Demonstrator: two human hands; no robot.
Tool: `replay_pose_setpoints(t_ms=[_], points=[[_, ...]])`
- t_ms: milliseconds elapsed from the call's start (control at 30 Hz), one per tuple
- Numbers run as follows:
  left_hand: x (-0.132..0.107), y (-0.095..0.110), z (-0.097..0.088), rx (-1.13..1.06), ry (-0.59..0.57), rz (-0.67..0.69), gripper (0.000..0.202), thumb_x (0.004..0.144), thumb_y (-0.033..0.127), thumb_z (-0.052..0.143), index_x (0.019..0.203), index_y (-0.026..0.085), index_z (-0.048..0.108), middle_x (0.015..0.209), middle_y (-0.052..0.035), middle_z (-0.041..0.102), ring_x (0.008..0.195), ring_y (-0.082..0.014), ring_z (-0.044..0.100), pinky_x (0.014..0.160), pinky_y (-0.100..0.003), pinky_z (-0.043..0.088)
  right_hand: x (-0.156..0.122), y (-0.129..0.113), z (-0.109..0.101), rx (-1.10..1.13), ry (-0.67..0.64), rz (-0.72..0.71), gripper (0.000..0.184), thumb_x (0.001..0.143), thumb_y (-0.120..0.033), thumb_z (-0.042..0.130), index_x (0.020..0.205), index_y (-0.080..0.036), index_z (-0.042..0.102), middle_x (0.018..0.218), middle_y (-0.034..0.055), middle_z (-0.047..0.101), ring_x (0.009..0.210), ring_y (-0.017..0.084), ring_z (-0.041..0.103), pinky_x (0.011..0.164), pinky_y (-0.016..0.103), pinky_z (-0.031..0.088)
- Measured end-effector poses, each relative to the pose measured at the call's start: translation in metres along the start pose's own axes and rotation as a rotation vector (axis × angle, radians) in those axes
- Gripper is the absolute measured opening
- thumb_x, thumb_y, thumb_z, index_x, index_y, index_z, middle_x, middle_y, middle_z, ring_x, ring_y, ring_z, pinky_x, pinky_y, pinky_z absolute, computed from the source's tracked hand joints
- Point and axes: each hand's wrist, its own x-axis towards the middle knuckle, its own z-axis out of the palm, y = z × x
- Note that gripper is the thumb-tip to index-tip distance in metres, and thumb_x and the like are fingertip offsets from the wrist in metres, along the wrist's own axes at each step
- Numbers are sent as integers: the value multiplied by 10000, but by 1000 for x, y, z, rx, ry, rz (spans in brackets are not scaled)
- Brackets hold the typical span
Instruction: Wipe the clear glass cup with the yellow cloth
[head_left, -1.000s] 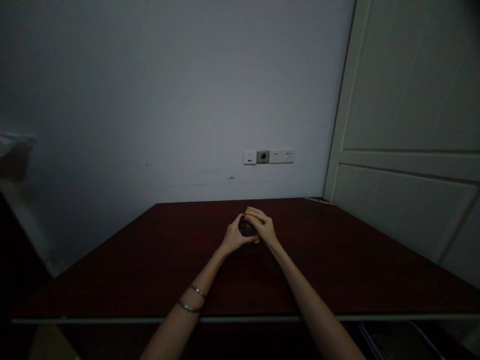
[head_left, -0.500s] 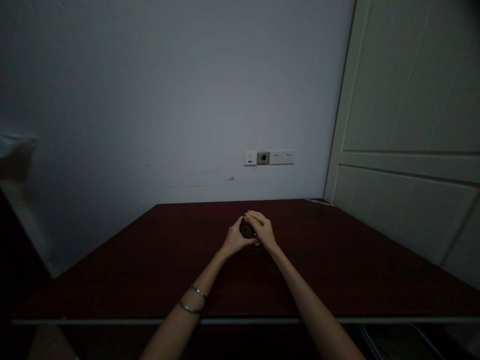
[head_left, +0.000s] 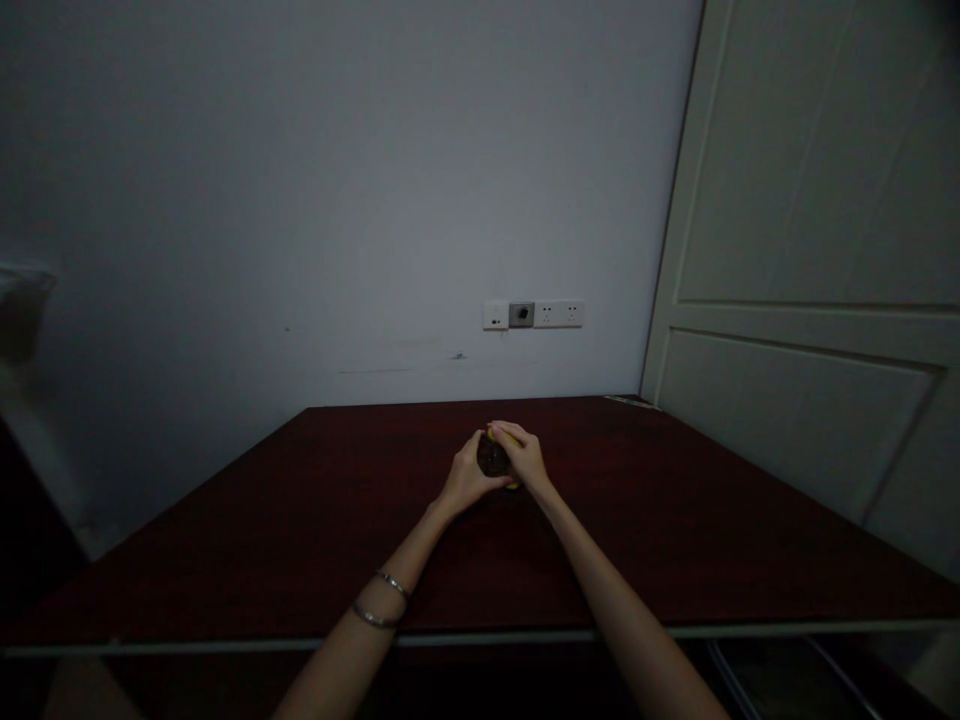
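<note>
Near the middle of the table, both hands meet around a small, dark, glassy round object [head_left: 493, 458]. Its exact kind cannot be made out in the dim light. My left hand [head_left: 466, 478] curves around its left and near side, with thumb and fingers closed on it. On the right side, a yellow piece [head_left: 511, 438] shows under the fingers of my right hand [head_left: 527, 460], which grips it. More yellow shows below the right palm, near the left hand's digit. The hands hide most of the object.
The dark red table [head_left: 300, 520] reaches back to a pale wall [head_left: 375, 200]. Sockets and a switch [head_left: 534, 315] sit on that wall. A cream panelled door [head_left: 810, 250] stands at the right. Two bracelets [head_left: 379, 605] circle my left forearm.
My view has shifted slightly, so the wall and table sit a little further left. Both hands keep their hold, and the object between them has turned or tilted slightly, looking darker.
</note>
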Motion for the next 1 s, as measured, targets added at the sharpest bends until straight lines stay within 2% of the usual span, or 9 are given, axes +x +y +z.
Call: replay_pose_setpoints(t_ms=[200,300,433,633,700,800,867,1000], points=[[3,-7,0,6,32,-29,723,504,234,726,1154,143,424,1114,-97,554,1001,-217,541,857,-329,421,-7,-11,0,-100,-89,-170,177,722,-329,601,865,-269,688,1112,43,587,1028,199,529,918,370,391],[4,-8,0,-2,46,-40,726,502,219,722,1158,136,421,1110,-104,555,994,-222,544,847,-330,426,-10,-14,2,-138,-79,-202,167,727,-316,600,866,-281,687,1126,38,577,1047,199,514,934,378,376],[3,-4,-1,-42,-1,-1,693,520,238,721,1147,163,436,1075,-74,574,970,-202,553,847,-324,427,-6,-8,4,2,-15,-79,203,717,-345,599,860,-235,690,1068,58,613,1016,199,544,929,369,388],[3,-4,-1,-61,46,-87,768,467,355,765,1142,170,449,1029,-65,597,957,-205,559,870,-348,422,3,2,3,355,74,263,372,628,-410,657,915,-173,674,987,80,664,945,236,595,894,402,426],[5,-6,0,-137,70,-152,783,469,356,769,1152,149,445,1047,-86,592,972,-210,557,880,-352,422,3,1,3,386,62,255,373,624,-397,665,925,-176,671,1021,80,652,977,237,583,916,401,412],[9,-10,4,-289,115,-252,800,471,315,779,1164,106,436,1102,-135,567,1017,-230,542,901,-362,415,2,-4,2,342,-5,138,301,632,-372,664,875,-195,686,1093,66,619,1065,231,530,962,386,373],[9,-12,6,-370,118,-271,796,479,289,780,1169,98,433,1118,-148,560,1031,-240,537,906,-370,415,2,-6,1,323,-34,96,269,636,-368,661,844,-200,692,1118,61,605,1093,230,509,971,380,365],[7,-13,8,-385,91,-242,837,452,248,795,1194,122,429,1130,-136,561,1046,-254,530,924,-391,406,3,-4,0,377,19,217,327,614,-364,677,889,-188,681,1051,72,640,1024,237,558,931,393,402]])
